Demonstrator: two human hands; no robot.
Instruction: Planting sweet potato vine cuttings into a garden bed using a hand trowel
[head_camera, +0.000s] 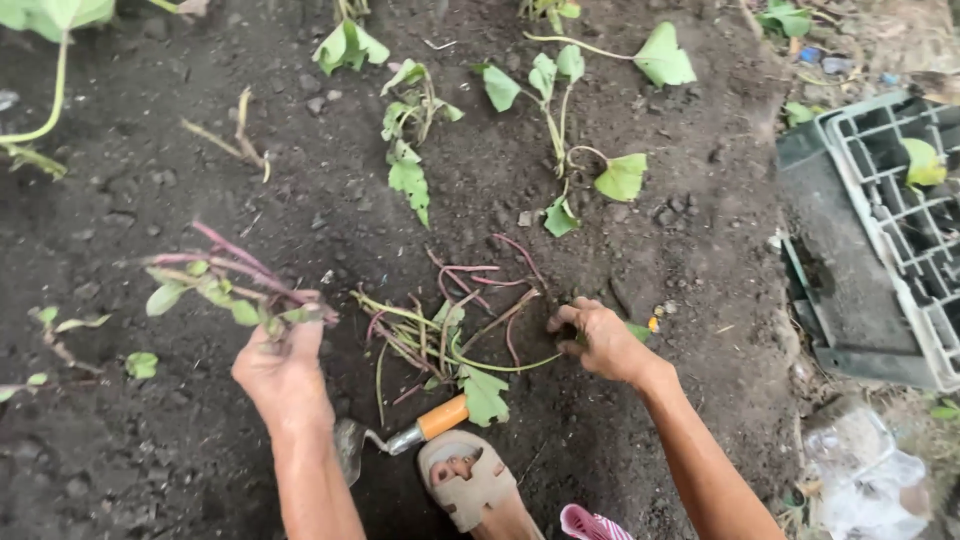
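A: Two hands in frame, both low. Left hand (283, 372) sits at lower left, its grip closed around a bunch of vine cuttings (225, 285) with purple stems and small green leaves. Long axis of that bunch runs from the fist up and left, tips pointing toward the left edge.

B: And the other one?

A: Right hand (597, 340) is right of centre, knuckles up, fingers curled down against the soil (150, 200). Grip looks pressed onto a green stem that trails left from it; whether it truly pinches the stem, I cannot tell.

B: Where does the loose pile lie from each hand?

A: Loose cuttings (445, 335) lie on the ground between the two hands, stems fanning up and right. Right hand touches their near end; left hand is just beside their left end but already full. So the right is the nearer free one.

B: Anything else close?

A: Trowel (400, 440) with an orange handle lies below the pile, just above a sandalled foot (470, 485). Grey plastic crate (880, 230) sits well apart at the right edge.
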